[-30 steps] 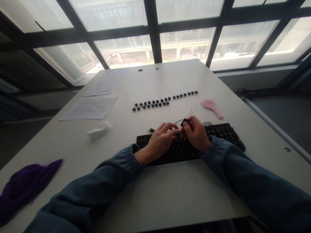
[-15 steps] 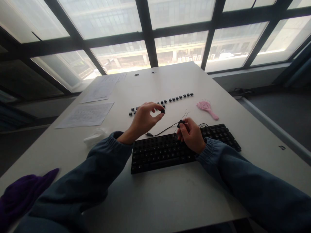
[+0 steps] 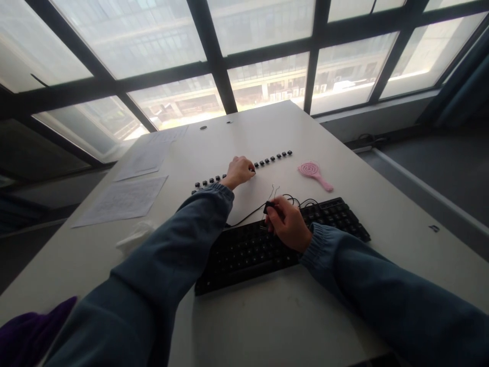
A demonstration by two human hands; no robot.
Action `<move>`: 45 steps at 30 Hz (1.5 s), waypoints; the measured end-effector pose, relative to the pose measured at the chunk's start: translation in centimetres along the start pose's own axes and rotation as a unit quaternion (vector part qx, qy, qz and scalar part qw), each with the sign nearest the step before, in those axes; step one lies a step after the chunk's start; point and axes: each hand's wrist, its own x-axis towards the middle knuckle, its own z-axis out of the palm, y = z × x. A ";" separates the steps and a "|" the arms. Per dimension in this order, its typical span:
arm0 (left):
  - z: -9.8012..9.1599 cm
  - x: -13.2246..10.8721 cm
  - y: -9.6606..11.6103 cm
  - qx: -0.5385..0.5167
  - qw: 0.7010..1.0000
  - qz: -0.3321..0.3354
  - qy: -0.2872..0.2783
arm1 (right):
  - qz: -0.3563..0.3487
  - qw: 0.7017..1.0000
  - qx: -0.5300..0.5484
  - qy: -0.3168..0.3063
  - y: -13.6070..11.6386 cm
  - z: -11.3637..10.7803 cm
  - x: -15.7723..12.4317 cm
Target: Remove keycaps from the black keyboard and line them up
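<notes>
My left hand (image 3: 239, 172) reaches over the table, fingertips pinched at a small black keycap (image 3: 252, 171) in line with a row of keycaps (image 3: 272, 159). Part of the row is hidden behind that hand; more keycaps (image 3: 205, 182) show to its left. My right hand (image 3: 287, 223) is closed on a keycap puller (image 3: 269, 206), a black handle with thin wire loops sticking out both ends. It is held above the black keyboard (image 3: 244, 260), whose upper keys are partly hidden by the hand and sleeve.
A pink hairbrush (image 3: 314, 173) lies right of the keycaps. A black cable (image 3: 248, 216) runs behind the keyboard. Printed papers (image 3: 121, 201) and a crumpled white tissue (image 3: 134, 236) are at the left, with purple cloth (image 3: 34, 326) at the near left corner. Windows stand beyond the table.
My left hand has moved forward and down to the keycap row with the keycap it held above the table. My right hand keeps the puller over the keyboard. The view has shifted slightly.
</notes>
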 end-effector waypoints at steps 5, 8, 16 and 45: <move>0.5 0.7 -0.5 0.000 1.000 -0.016 -0.009 | -0.005 1.000 -0.005 -0.003 -0.1 0.0 -0.1; -0.3 0.5 -0.7 -0.015 1.000 -0.009 -0.005 | -0.005 1.000 -0.006 -0.001 -0.1 0.0 -0.1; -5.9 -5.9 0.7 -0.125 0.990 0.069 0.020 | -0.005 0.999 0.012 0.029 0.0 0.0 0.0; -4.1 -19.1 5.8 -0.260 0.936 0.238 0.008 | -0.042 0.980 -0.193 -0.032 -2.7 -2.2 -1.0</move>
